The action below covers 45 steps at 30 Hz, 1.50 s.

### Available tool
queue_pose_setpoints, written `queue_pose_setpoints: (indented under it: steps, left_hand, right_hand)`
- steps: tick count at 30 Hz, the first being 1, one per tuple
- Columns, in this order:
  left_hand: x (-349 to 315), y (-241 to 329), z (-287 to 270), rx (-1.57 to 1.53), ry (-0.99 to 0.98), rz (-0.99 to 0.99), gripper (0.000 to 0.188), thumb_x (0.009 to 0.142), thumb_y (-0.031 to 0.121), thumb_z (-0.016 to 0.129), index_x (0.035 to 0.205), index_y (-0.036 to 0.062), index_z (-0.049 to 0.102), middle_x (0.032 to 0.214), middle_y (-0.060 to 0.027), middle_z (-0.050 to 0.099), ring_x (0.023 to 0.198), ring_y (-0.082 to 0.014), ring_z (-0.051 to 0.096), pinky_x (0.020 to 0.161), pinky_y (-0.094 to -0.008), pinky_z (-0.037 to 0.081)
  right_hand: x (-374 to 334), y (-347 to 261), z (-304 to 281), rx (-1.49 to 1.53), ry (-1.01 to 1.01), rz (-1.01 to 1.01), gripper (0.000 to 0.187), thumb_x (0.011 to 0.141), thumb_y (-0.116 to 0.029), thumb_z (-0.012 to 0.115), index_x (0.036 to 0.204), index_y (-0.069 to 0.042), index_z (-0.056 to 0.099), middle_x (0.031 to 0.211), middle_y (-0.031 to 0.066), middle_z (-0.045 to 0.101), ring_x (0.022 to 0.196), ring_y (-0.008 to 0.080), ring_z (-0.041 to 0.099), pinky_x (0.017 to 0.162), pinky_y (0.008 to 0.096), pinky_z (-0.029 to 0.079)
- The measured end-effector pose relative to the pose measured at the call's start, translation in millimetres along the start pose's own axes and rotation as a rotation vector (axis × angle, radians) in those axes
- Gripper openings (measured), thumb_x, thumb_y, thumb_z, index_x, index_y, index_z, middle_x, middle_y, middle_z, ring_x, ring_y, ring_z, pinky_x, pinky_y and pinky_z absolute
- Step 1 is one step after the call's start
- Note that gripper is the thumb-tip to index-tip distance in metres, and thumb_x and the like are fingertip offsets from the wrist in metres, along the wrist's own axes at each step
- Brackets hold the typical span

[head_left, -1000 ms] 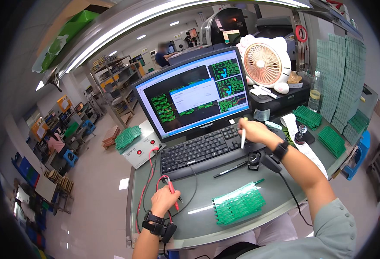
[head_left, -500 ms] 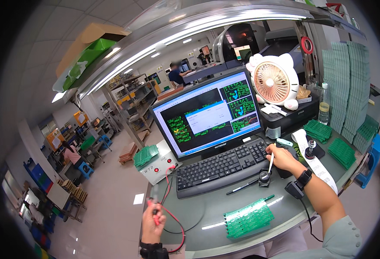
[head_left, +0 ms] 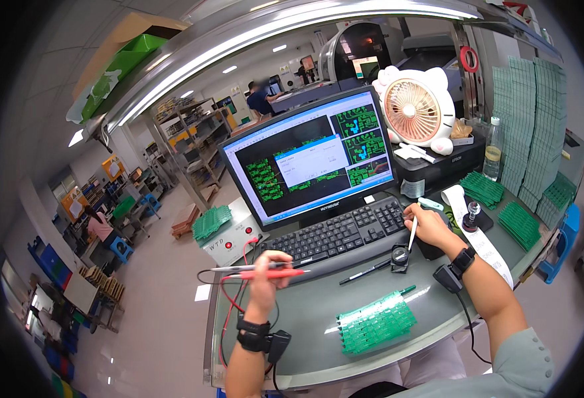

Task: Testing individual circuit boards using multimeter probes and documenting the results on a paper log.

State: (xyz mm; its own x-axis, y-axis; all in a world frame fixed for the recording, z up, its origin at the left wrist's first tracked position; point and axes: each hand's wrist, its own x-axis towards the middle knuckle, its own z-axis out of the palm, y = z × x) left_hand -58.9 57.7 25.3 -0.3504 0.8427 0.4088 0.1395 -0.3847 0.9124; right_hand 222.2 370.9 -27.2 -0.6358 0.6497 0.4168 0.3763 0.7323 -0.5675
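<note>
My left hand [head_left: 269,282], raised over the table's left side in front of the keyboard [head_left: 345,240], is closed around test probes. A red test probe [head_left: 287,272] points right from the fingers. Beside it, a grey probe [head_left: 229,268] sticks out to the left. Red and black leads hang from them. At the keyboard's right end, my right hand [head_left: 431,229] pinches a slim white stick [head_left: 413,233], perhaps a pen. Its lower tip is near a small black square holder [head_left: 400,259]. A green circuit board panel [head_left: 377,323] lies flat on the table between my forearms.
Behind the keyboard stands a monitor [head_left: 305,162]. A white box with red sockets [head_left: 229,242] sits to its left. A black pen [head_left: 365,272] lies in front. To the right are a paper strip [head_left: 494,255], green board stacks [head_left: 519,225], a bottle [head_left: 492,152] and a white fan [head_left: 415,109].
My left hand has moved up and rightward with the probes, which now lie nearly level before the keyboard. My right hand keeps its place with the white stick. The view has shifted slightly.
</note>
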Motion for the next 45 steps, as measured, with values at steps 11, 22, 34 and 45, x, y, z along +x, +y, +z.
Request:
queue_pose_setpoints:
  steps: [11, 22, 34, 45]
  left_hand:
    - [-6.4, -46.9, 6.9, -0.038, 0.049, -0.151, 0.027, 0.100, 0.024, 0.048, 0.105, 0.0005, 0.059, 0.094, -0.0110, 0.063, 0.075, -0.0177, 0.065, 0.068, -0.0302, 0.054]
    - [-5.3, -43.8, 16.9, 0.060, 0.031, -0.234, 0.034, 0.102, 0.028, 0.043, 0.109, 0.0001, 0.061, 0.091, -0.0086, 0.063, 0.072, -0.0128, 0.061, 0.066, -0.0267, 0.050]
    - [-9.0, -43.6, 10.8, 0.180, 0.015, -0.247, 0.034, 0.101, 0.028, 0.042, 0.107, 0.0003, 0.061, 0.087, -0.0077, 0.062, 0.069, -0.0132, 0.061, 0.063, -0.0262, 0.048]
    - [-9.6, -43.0, 8.6, 0.196, 0.030, -0.256, 0.033, 0.100, 0.027, 0.042, 0.106, 0.0002, 0.061, 0.083, -0.0073, 0.061, 0.069, -0.0131, 0.060, 0.065, -0.0269, 0.048]
  right_hand:
    - [-4.1, -6.7, -4.2, 0.033, 0.040, -0.028, 0.024, 0.088, -0.015, 0.064, 0.107, -0.005, 0.053, 0.092, 0.0168, 0.068, 0.090, 0.0378, 0.066, 0.077, 0.0441, 0.051]
    - [-1.2, 1.8, -7.9, 0.013, 0.097, -0.150, 0.017, 0.094, -0.019, 0.060, 0.101, -0.005, 0.055, 0.095, 0.0150, 0.066, 0.090, 0.0330, 0.066, 0.076, 0.0410, 0.051]
    - [49.6, -3.4, 0.7, 0.059, -0.072, -0.188, 0.013, 0.095, -0.018, 0.052, 0.097, -0.006, 0.055, 0.090, 0.0139, 0.068, 0.088, 0.0353, 0.065, 0.074, 0.0438, 0.049]
    - [69.8, -5.8, 12.4, -0.320, -0.062, -0.236, 0.013, 0.095, -0.024, 0.053, 0.097, -0.012, 0.057, 0.085, 0.0078, 0.068, 0.091, 0.0300, 0.065, 0.083, 0.0455, 0.041]
